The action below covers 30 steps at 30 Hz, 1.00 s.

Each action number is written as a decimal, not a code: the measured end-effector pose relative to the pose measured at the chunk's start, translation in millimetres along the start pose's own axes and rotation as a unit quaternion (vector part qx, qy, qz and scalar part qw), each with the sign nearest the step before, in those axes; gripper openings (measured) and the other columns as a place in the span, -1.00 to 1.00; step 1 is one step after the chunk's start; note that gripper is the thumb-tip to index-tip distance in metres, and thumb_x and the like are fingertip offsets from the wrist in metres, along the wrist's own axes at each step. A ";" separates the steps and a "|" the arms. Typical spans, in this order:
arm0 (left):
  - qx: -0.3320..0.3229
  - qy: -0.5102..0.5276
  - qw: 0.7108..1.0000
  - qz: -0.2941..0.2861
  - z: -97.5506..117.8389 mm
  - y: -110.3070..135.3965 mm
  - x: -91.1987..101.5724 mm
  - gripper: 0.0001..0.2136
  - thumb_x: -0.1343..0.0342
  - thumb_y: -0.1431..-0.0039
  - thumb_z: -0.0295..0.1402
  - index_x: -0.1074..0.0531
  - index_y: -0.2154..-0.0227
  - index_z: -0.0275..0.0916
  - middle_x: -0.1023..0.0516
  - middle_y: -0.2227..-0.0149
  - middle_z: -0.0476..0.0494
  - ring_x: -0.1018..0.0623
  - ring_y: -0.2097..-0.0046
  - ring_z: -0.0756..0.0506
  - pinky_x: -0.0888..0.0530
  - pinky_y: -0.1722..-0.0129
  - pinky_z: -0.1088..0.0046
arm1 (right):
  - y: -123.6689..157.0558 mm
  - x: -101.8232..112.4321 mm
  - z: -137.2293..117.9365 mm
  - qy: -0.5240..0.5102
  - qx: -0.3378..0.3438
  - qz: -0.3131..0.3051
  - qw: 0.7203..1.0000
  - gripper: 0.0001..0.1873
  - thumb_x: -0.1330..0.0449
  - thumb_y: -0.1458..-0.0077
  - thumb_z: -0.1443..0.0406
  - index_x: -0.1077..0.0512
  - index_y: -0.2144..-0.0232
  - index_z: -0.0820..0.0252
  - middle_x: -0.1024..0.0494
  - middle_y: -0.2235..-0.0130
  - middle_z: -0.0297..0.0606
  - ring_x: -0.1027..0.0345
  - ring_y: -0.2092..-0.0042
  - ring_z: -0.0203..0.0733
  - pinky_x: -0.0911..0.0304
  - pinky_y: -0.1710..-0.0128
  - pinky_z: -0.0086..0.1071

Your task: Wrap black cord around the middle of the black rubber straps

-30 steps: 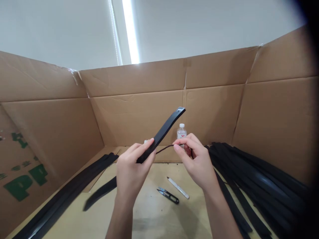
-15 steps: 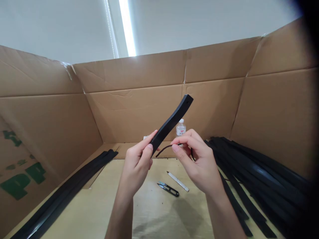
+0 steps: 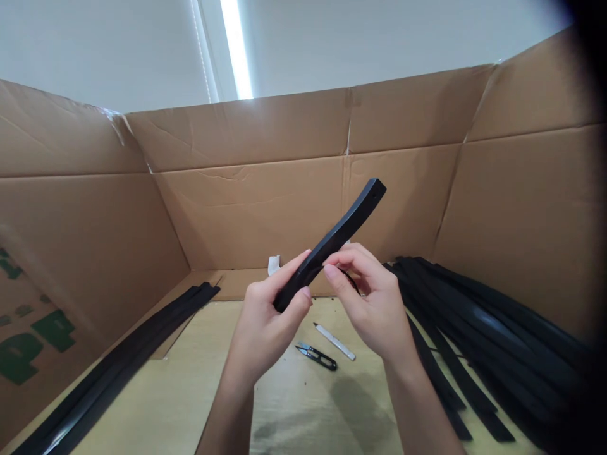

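Note:
My left hand (image 3: 270, 316) is closed around the lower end of a black, slightly curved strip (image 3: 339, 230). The strip slants up to the right, with a small hole near its top end. Against the strip's right side, my right hand (image 3: 372, 297) pinches a thin black cord (image 3: 349, 278) between thumb and forefinger. Part of the cord loops below those fingers; its front end is hidden at the strip. Below the hands, black thread snips (image 3: 317, 357) and a white pen-like tool with a dark tip (image 3: 334, 341) lie on the table.
Long black strips (image 3: 133, 360) lie along the left side, and a thick pile of them (image 3: 478, 322) lies at the right. Cardboard walls (image 3: 251, 208) enclose the table (image 3: 156, 404) at the back and both sides. A small white object (image 3: 274, 265) stands at the back.
My right hand has brought the cord's free end up to the strip. The strip has shifted right, and my left thumb has moved lower along it. The bottle behind is now almost fully hidden.

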<state>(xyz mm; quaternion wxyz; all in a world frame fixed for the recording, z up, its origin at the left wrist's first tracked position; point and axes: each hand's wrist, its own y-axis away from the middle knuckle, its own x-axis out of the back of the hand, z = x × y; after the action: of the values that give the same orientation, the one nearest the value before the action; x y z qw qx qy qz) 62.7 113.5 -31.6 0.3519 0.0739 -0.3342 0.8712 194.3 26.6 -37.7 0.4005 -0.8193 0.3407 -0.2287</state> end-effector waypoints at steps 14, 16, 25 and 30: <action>0.068 0.198 0.974 -0.086 0.7 -9.1 -5.3 -0.56 0.01 -0.20 -0.23 -0.30 -0.10 -0.35 -0.39 0.55 -0.07 -0.20 0.63 0.13 -0.13 0.65 0.63 | 0.3 0.5 -8.0 0.052 0.039 0.036 0.997 -0.92 -0.13 -0.18 0.37 -0.41 0.37 0.22 -0.38 0.29 -0.27 -0.29 0.31 -0.32 -0.17 0.50 -0.49; 0.064 0.197 0.975 -0.079 -1.0 -9.1 -7.9 -0.57 0.00 -0.21 -0.23 -0.30 -0.09 -0.34 -0.37 0.57 -0.04 -0.19 0.62 0.13 -0.14 0.65 0.64 | 0.5 0.6 -8.1 0.061 0.041 0.042 0.996 -0.92 -0.13 -0.18 0.37 -0.41 0.37 0.22 -0.38 0.31 -0.27 -0.29 0.32 -0.31 -0.17 0.51 -0.49; 0.079 0.219 0.969 -0.088 -8.4 -13.5 -8.8 -0.73 -0.01 -0.22 -0.20 -0.34 0.17 -0.33 -0.32 0.64 0.02 -0.18 0.66 0.14 -0.11 0.69 0.68 | 2.1 1.4 -7.1 0.040 0.043 0.039 0.997 -0.94 -0.15 -0.16 0.39 -0.41 0.38 0.23 -0.38 0.31 -0.28 -0.28 0.31 -0.32 -0.18 0.46 -0.48; 0.079 0.237 0.964 -0.089 -10.7 -14.6 -8.1 -0.76 0.00 -0.22 -0.19 -0.28 0.33 -0.32 -0.34 0.65 0.02 -0.20 0.68 0.14 -0.11 0.71 0.68 | 2.0 0.8 -7.0 0.040 0.046 0.040 0.997 -0.94 -0.15 -0.16 0.39 -0.42 0.37 0.23 -0.41 0.29 -0.25 -0.31 0.28 -0.28 -0.20 0.46 -0.46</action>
<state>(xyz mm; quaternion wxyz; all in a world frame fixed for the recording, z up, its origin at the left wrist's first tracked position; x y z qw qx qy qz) 79.5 123.5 -35.0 0.4904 -0.0778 -0.1631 0.8525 189.6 21.7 -35.2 0.4325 -0.7760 0.3785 -0.2600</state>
